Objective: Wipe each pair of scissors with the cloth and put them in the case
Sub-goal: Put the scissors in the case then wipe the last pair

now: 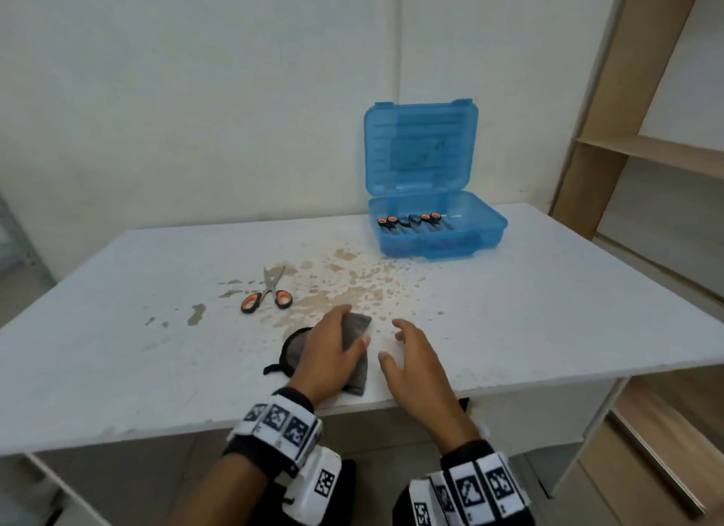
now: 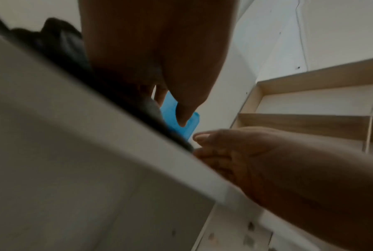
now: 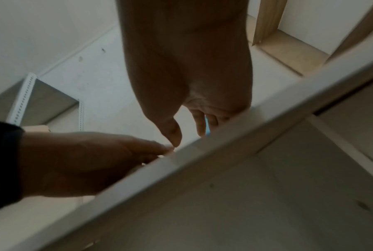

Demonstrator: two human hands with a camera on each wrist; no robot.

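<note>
One pair of scissors (image 1: 267,296) with orange-and-black handles lies with its blades apart on the stained white table (image 1: 117,349), left of centre. My left hand (image 1: 341,331) grips a bunched grey cloth (image 1: 358,372) near the front edge, fingers curled over its top and thumb across it. Just to its right my right hand (image 1: 395,343) hovers with fingers spread, holding nothing. The blue case (image 1: 442,243) stands open at the back right with several scissors (image 1: 411,221) inside. In the left wrist view the cloth (image 2: 62,51) shows dark under my palm.
A dark round item with a strap (image 1: 292,353) lies under the left side of my left hand. Brown stains (image 1: 344,286) spread across the table's middle. Wooden shelving (image 1: 646,153) stands to the right, and a metal rack (image 3: 24,98) to the left.
</note>
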